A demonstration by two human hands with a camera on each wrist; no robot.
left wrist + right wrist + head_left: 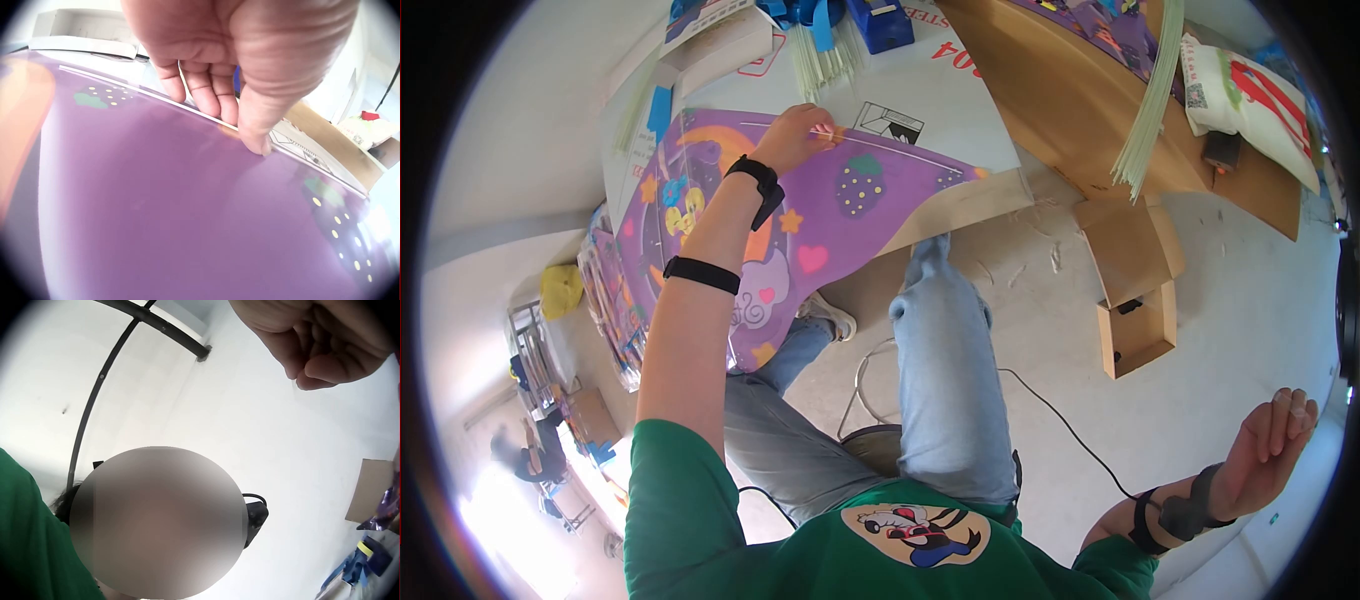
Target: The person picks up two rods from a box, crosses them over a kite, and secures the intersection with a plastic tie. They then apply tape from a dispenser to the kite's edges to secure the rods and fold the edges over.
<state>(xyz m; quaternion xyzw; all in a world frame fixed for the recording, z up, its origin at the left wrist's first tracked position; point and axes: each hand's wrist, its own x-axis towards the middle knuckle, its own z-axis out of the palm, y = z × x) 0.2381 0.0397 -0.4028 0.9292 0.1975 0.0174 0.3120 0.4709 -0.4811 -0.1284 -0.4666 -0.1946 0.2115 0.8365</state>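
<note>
A purple kite sail (820, 215) printed with strawberries, stars and hearts lies over the front of the work surface, its lower part hanging towards the knees. Along its far edge runs a thin white rod (900, 152). My left hand (795, 135) pinches the sail at this edge; in the left wrist view the thumb lies on the near side of the rod (156, 95) and the fingers behind it. Away from the sail, my right hand (1265, 450) is raised at the far right. Its fingers (322, 372) are curled with thumb and fingertips together, and no object shows between them.
Bundles of pale rods (825, 65) and a blue tape dispenser (882, 25) stand behind the sail. More rods (1150, 110) stick out over the brown cardboard at right, near a white bag (1250, 100). On the floor sits an opened small carton (1138, 330); a cable (1070, 425) runs to the right wrist.
</note>
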